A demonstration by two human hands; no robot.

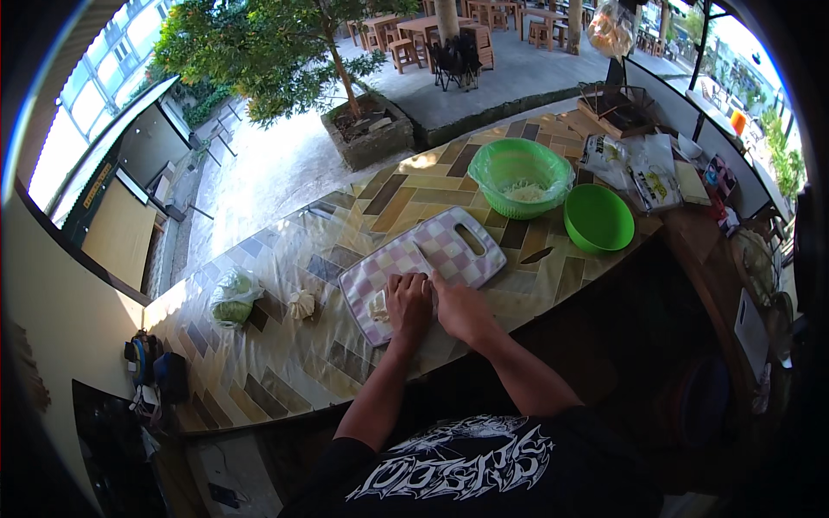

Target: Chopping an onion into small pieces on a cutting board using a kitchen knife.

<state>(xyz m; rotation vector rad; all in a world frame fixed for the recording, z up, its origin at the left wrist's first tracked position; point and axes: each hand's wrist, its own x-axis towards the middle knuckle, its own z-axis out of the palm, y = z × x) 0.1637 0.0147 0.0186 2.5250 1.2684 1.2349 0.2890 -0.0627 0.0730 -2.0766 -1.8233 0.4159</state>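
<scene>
On a pink-and-white checked cutting board (458,262), my left hand (409,307) presses down with curled fingers. A pale piece of cabbage (377,306) shows at its left side; the rest of that piece is hidden under the hand. My right hand (463,312) grips a kitchen knife (424,256), its blade pointing away from me across the board, close beside the left fingers. Left of the board lies a pale cut cabbage chunk (301,304). Farther left is a green cabbage (234,299) in clear plastic.
Beyond the board stands a green colander (518,210) lined with clear plastic, holding pale shreds (524,191). An open green bowl (599,219) sits beside it. Plastic packets (651,178) and a wooden tray (615,107) crowd the far right. The tiled counter (285,382) has a curved front edge.
</scene>
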